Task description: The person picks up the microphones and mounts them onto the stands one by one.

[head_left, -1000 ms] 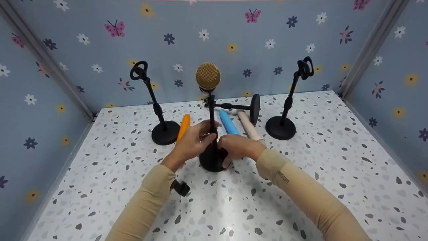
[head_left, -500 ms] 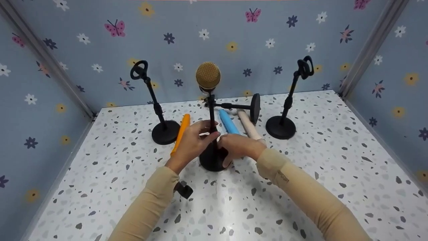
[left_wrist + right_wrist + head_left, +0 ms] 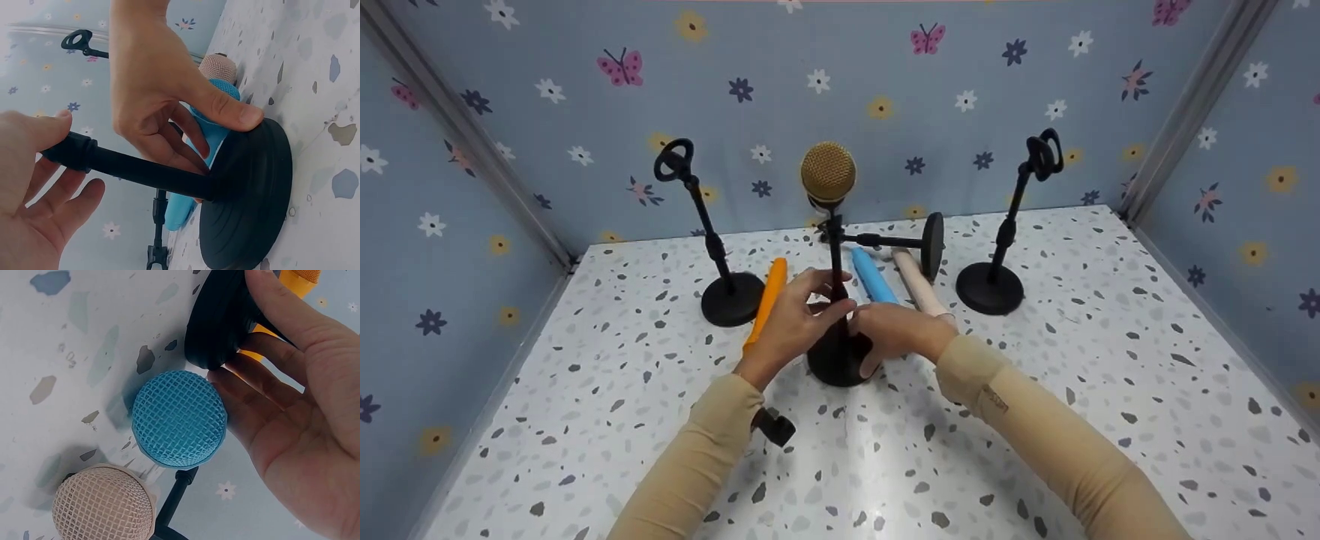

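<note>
A gold-headed microphone sits at the top of an upright black microphone stand in the middle of the table. My left hand pinches the collar on the stand's pole, thumb on one side and fingers on the other. Low down, my right hand holds the round base, its thumb over the rim and its other fingers curled behind. A blue microphone lies close beside the right hand's fingers, with a beige microphone next to it. Left of the stand lies an orange microphone, partly hidden by my left hand.
Two bare black stands stand upright, one at the left and one at the right, each with a ring clip on top. Behind the microphones another stand lies on its side. Patterned blue walls close off the speckled table.
My left hand and forearm have shifted slightly right, uncovering more of the orange microphone. The right hand keeps its place at the base, and the stand has not visibly moved.
</note>
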### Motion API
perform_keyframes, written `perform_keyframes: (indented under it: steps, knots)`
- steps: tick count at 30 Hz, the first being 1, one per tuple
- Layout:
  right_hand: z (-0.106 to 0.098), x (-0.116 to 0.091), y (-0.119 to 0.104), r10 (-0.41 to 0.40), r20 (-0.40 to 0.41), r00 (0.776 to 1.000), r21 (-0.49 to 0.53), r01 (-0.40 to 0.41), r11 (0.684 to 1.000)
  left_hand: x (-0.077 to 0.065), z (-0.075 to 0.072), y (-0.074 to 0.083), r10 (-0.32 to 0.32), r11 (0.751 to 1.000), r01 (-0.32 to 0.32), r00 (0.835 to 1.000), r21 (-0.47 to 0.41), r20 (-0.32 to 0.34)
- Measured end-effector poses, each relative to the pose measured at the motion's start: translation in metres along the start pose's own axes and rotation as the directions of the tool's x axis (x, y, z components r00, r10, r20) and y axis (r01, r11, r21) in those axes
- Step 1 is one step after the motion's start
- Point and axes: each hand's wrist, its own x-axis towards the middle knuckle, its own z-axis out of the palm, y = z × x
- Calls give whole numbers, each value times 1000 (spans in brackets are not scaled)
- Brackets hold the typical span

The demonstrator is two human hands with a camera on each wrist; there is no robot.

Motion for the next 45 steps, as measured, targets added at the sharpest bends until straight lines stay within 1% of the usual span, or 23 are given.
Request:
perform_keyframes:
  steps: [6,10,16,19,22,29,31,35,36,38,43,45]
  knots:
    - [1,0,1,16,-1,1000,-2,-16,1000,1,5,-1,5,1000,-3,998,23,-67]
    - [0,0,1,29,1,1000,14,-29,999,2,7,1,12,999,-9,994,34,-107]
    - [0,0,0,45,8,999,21,-45,999,3,10,0,-5,1000,8,987,16,-158]
    - [-1,0,0,43,6,999,21,-43,999,2,10,-1,2,1000,2,985,20,-174]
    - [-1,-1,0,33,3,999,19,-33,999,1,9,0,-3,1000,4,986,9,-164]
    - [-1,-1,0,16,-2,1000,13,-16,1000,-1,6,0,-26,997,20,996,-77,-85]
    - [-1,-1,0,15,1,1000,13,-15,1000,-1,7,-2,-41,995,33,996,-89,-85]
    - [0,-1,-1,22,6,1000,25,-22,999,0,8,-1,-57,996,49,991,-70,-120]
    - [0,-1,-1,23,7,1000,27,-23,999,-1,8,1,-59,997,51,990,-66,-127]
    - [0,-1,-1,25,6,1000,33,-26,999,-2,8,10,-60,997,53,990,-60,-127]
    - [-2,-1,-1,36,11,999,36,-36,999,-6,3,33,-60,997,55,994,-61,-94]
    - [-2,-1,0,39,12,999,30,-39,999,-5,3,36,-58,997,53,994,-59,-88]
